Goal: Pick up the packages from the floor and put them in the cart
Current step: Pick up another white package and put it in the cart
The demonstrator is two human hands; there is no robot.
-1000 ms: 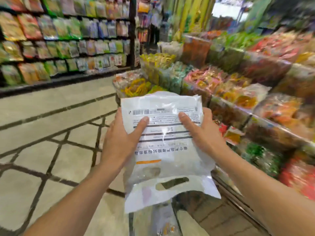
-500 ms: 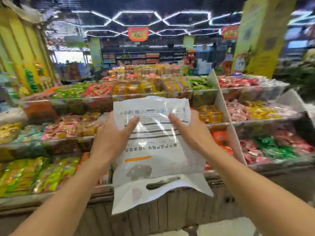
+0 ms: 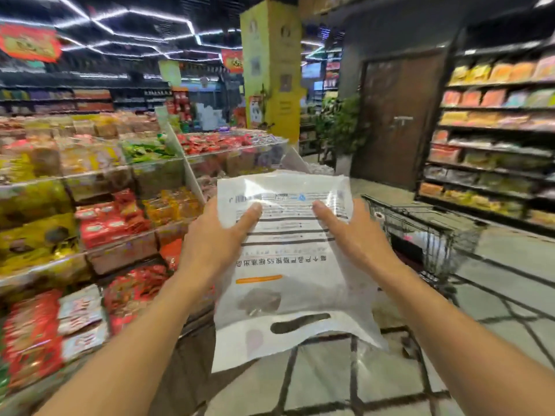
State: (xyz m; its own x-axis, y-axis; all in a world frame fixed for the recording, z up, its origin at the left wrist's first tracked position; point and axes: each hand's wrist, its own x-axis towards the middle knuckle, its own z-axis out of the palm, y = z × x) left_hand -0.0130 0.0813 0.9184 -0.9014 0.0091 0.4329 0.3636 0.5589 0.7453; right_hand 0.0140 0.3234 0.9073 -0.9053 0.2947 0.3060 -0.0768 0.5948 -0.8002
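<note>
I hold a white plastic package (image 3: 288,265) with printed black lines, an orange stripe and a cut-out handle at its lower end, upright in front of me at chest height. My left hand (image 3: 216,238) grips its left edge and my right hand (image 3: 354,235) grips its right edge, thumbs on the front. Behind and to the right of the package stands a black wire shopping cart (image 3: 432,232) on the tiled floor, with something pale inside it. The cart's near side is partly hidden by my right arm and the package.
A tiered display of snack bins (image 3: 99,205) fills the left side, close to my left arm. Stocked shelves (image 3: 492,151) line the right. A yellow pillar (image 3: 271,70), a potted plant (image 3: 342,127) and a brown door (image 3: 399,115) stand ahead. Tiled floor (image 3: 495,310) lies around the cart.
My view has swung to the right, from the floor and snack bins toward the aisle, bringing the cart into sight. Both hands keep the same hold on the package.
</note>
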